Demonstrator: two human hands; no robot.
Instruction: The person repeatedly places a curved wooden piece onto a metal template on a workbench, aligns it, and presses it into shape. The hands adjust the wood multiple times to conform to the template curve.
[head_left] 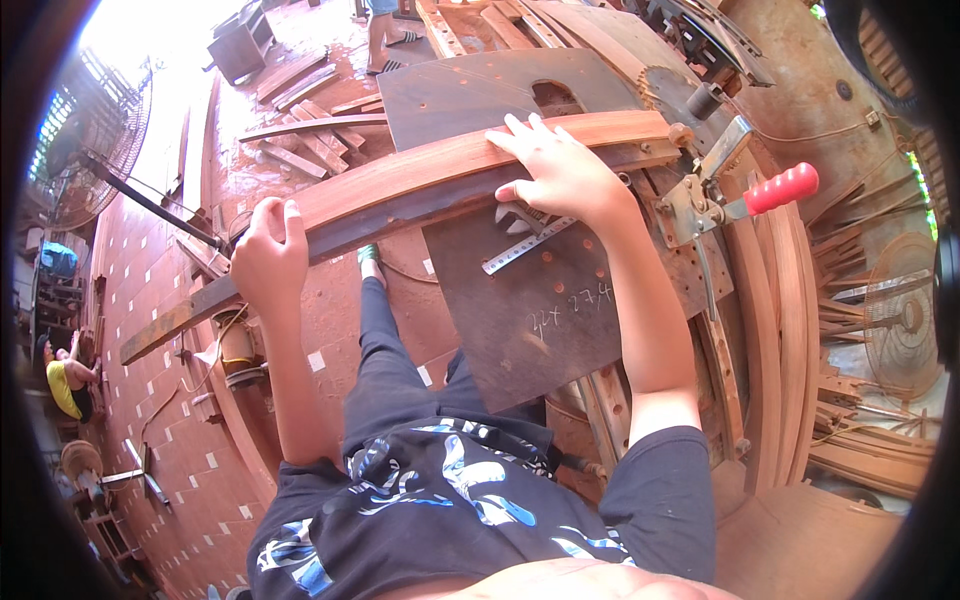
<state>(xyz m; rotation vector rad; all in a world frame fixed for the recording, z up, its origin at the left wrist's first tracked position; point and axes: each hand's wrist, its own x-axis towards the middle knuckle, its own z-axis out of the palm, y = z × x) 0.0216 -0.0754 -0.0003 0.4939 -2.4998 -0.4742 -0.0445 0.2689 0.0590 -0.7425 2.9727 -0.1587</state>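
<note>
A long, curved reddish-brown wooden board (420,168) lies over a dark metal plate table (540,325). Along its near side runs a dark curved bar (400,207), which extends left past the board. My left hand (272,255) is closed around the board's left end, its fingers partly hidden. On top of the board toward its right part lies my right hand (565,180), fingers stretched out and thumb apart near the close edge. Right of it stands a toggle clamp with a red handle (780,190). A steel rule (528,246) and a wrench (518,216) rest on the plate below my right hand.
A toothed saw blade (665,88) shows beyond the board's right end. Wood strips (310,145) are scattered on the tiled floor. A person in yellow (68,385) sits far left; another person's legs (378,40) appear at the top. Fans stand at both sides.
</note>
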